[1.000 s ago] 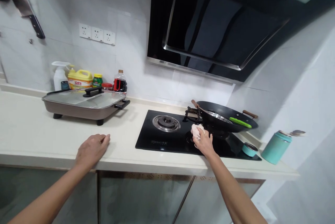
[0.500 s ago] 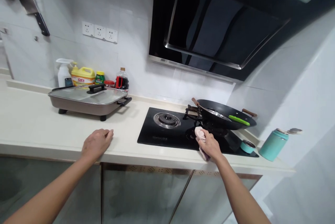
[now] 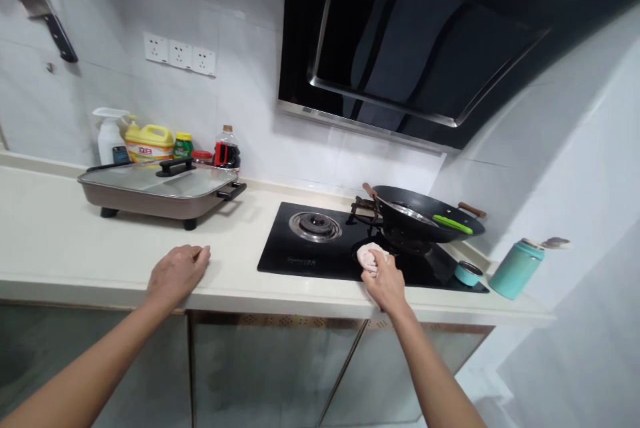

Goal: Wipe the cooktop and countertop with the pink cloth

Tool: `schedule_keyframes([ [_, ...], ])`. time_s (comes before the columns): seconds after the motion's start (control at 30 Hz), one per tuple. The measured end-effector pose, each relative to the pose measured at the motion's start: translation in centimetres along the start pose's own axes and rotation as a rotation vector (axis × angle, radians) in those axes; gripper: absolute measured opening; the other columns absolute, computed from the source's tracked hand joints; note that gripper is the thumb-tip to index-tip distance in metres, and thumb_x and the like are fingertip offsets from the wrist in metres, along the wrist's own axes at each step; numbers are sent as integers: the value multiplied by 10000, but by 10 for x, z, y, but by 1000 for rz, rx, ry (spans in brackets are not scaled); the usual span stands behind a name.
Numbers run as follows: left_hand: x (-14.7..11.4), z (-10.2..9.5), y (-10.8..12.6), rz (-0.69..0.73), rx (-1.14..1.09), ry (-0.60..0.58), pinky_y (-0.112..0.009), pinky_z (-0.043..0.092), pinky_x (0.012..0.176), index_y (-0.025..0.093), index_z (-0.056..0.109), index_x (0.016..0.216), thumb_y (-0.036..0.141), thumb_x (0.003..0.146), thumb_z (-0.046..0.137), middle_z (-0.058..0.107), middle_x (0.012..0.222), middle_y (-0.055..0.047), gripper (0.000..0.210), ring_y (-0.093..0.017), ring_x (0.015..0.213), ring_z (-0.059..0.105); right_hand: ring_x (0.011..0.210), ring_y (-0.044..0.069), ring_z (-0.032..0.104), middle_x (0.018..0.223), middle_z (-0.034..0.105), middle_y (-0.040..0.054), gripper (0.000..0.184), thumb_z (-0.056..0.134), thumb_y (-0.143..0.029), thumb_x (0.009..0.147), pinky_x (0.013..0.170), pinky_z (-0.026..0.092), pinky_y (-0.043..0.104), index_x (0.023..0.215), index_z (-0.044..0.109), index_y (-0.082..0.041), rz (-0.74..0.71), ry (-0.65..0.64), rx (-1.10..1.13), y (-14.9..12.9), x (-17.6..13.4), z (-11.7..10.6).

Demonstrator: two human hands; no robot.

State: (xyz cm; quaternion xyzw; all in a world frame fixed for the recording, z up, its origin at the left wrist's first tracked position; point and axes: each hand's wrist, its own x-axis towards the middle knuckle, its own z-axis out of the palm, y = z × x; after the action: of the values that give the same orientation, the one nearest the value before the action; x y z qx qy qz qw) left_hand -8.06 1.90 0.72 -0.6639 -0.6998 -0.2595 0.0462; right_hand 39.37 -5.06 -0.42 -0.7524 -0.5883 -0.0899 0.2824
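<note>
My right hand [image 3: 386,281] grips a bunched pale pink cloth [image 3: 371,257] and presses it on the front of the black glass gas stove [image 3: 280,251]. The left burner [image 3: 316,225] of the stove is bare. A black wok [image 3: 420,231] with wooden handles sits over the right burner, a green-handled utensil [image 3: 453,224] and something shiny metal inside it. My left hand [image 3: 177,271] rests on the cream countertop [image 3: 230,248] near its front edge, fingers curled together, with nothing seen in them.
An electric pan [image 3: 160,195] with a glass lid stands left, before a spray bottle [image 3: 110,138], a yellow jug [image 3: 150,143] and a dark sauce bottle [image 3: 227,148]. A turquoise cup [image 3: 469,273] and turquoise flask [image 3: 517,269] are at right. The range hood [image 3: 400,48] overhangs the stove.
My right hand has moved the cloth left along the stove's front. My left hand stays at the counter edge. The view has shifted slightly.
</note>
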Motion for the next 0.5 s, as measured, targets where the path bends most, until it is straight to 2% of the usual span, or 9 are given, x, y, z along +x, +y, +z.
schedule_keyframes([
  [0.13,3,2,-3,-21,-2,-34,-372,476,845,172,770,954,494,1024,313,761,1140,-168,563,-300,1053,657,1095,263,612,1329,587,86,579,634,-256,778,979,438,397,1354,614,-308,-188,-18,165,-41,-22,7],
  [0.27,8,6,-8,-32,9,-49,-386,483,862,167,775,1013,499,1023,301,758,1188,-176,578,-315,1075,665,1045,215,627,1210,634,41,579,588,-178,702,955,490,350,1270,638,-280,-269,-48,546,-72,-28,15],
  [0.37,11,9,-12,-27,-2,-46,-394,488,858,164,777,1016,508,1023,297,761,1184,-183,590,-322,1064,671,1070,212,631,1182,656,45,510,573,-195,704,971,511,341,1205,649,-249,-229,10,757,-64,-27,11],
  [0.5,11,9,-12,-32,-7,-43,-398,494,855,180,775,1023,513,1019,296,761,1194,-172,584,-323,1067,673,1119,251,633,1242,664,86,471,609,-302,735,1013,510,377,1201,638,-237,-92,91,775,-12,-25,-14],
])
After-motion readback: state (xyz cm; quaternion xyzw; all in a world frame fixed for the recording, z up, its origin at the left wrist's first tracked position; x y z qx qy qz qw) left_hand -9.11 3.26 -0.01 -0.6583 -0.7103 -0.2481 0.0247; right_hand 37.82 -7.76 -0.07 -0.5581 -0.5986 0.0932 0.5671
